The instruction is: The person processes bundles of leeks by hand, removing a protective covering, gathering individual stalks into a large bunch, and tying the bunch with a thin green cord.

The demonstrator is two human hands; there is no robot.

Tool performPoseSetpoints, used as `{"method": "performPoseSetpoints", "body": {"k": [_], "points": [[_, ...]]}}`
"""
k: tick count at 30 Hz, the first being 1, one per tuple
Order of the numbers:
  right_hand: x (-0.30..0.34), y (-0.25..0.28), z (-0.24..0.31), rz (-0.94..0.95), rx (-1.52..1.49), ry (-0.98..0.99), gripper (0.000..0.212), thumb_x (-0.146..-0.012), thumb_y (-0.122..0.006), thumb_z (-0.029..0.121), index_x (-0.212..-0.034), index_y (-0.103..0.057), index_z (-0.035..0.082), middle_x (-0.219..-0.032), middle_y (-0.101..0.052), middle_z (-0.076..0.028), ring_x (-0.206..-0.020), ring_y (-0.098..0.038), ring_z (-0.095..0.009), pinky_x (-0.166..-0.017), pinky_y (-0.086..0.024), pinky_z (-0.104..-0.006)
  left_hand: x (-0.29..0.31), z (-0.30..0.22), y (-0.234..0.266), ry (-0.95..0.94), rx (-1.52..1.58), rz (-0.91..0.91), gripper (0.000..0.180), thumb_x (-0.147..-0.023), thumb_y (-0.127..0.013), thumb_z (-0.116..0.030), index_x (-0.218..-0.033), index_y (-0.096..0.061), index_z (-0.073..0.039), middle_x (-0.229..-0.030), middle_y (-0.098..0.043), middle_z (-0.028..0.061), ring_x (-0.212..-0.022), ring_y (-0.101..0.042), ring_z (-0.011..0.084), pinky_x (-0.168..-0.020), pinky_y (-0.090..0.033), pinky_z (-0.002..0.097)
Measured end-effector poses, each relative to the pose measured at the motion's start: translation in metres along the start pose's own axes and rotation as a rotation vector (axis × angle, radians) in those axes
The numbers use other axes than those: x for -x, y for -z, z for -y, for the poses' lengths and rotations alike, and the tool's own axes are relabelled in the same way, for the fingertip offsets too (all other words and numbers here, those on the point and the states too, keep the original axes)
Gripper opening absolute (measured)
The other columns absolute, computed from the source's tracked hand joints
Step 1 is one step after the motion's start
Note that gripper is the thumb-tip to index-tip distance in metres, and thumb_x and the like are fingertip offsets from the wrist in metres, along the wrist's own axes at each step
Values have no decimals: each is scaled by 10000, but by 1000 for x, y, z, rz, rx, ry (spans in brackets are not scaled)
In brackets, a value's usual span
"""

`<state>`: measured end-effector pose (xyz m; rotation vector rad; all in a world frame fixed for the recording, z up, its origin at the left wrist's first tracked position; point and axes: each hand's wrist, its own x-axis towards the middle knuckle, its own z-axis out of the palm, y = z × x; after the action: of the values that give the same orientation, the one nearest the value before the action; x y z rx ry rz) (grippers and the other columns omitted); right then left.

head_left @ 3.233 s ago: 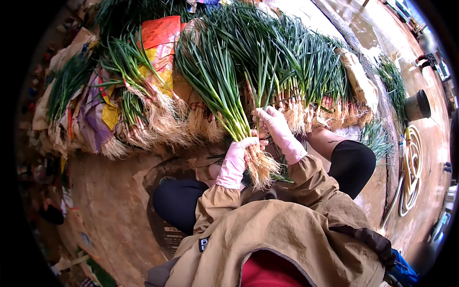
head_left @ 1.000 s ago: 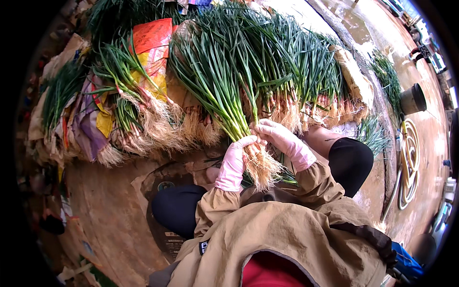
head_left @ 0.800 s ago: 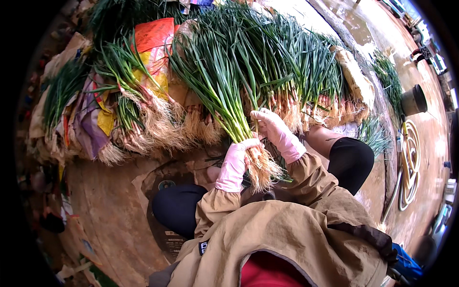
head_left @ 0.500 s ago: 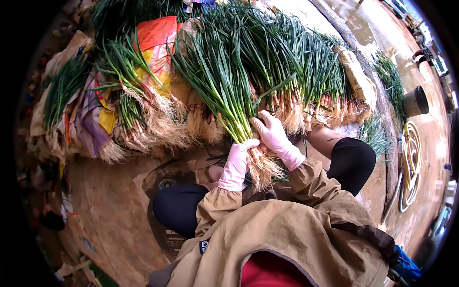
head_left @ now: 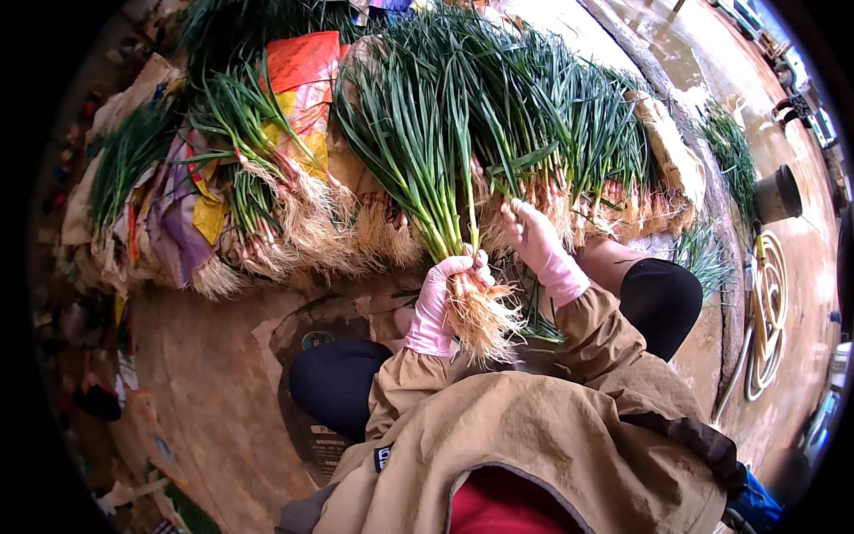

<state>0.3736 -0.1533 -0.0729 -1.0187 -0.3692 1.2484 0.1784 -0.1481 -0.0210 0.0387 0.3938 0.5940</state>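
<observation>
Knees in dark trousers (head_left: 338, 387) and a tan jacket (head_left: 534, 445) fill the near edge, the person crouched over a muddy ground (head_left: 213, 392). Just beyond the jacket cuff, the left hand (head_left: 440, 298), in a pink glove, is closed round a bunch of green onions (head_left: 427, 178), gripping it right above the roots; the pale root tuft (head_left: 480, 320) hangs below and to the right of that fist, and the long green leaves fan up and away from it. A little to the right and slightly farther out, the right hand (head_left: 532, 238), also gloved in pink, reaches into the heap of onions (head_left: 551, 125) lying beyond it, fingers curled among the stalks, though I cannot tell whether it grips any. Left of the left hand lie more rooted bundles (head_left: 276, 214) on coloured sacks (head_left: 302, 80). Far off to the right of the right hand sit a coiled hose (head_left: 765, 311) and a dark bucket (head_left: 776, 193).
</observation>
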Motion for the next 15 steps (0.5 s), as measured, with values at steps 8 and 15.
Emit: {"method": "performPoseSetpoints", "body": {"k": [8, 15], "points": [[106, 121, -33, 671, 1963, -581, 350, -786, -619, 354, -935, -688, 45, -779, -668, -152, -741, -651, -318, -696, -514, -403, -18, 0, 5, 8, -49, -2, 182, -822, -552, -74, -1001, -548, -39, -925, -588, 105, -765, -591, 217, -737, -520, 361], [3, -30, 49, -257, 1675, 404, 270, -886, -590, 322, -891, -648, 58, -793, -674, -123, -722, -659, -290, -654, -519, -376, -10, -5, -4, -23, -96, 82, 479, -836, -538, -121, -1296, -462, -11, -879, -597, 85, -752, -584, 206, -730, -522, 356]]}}
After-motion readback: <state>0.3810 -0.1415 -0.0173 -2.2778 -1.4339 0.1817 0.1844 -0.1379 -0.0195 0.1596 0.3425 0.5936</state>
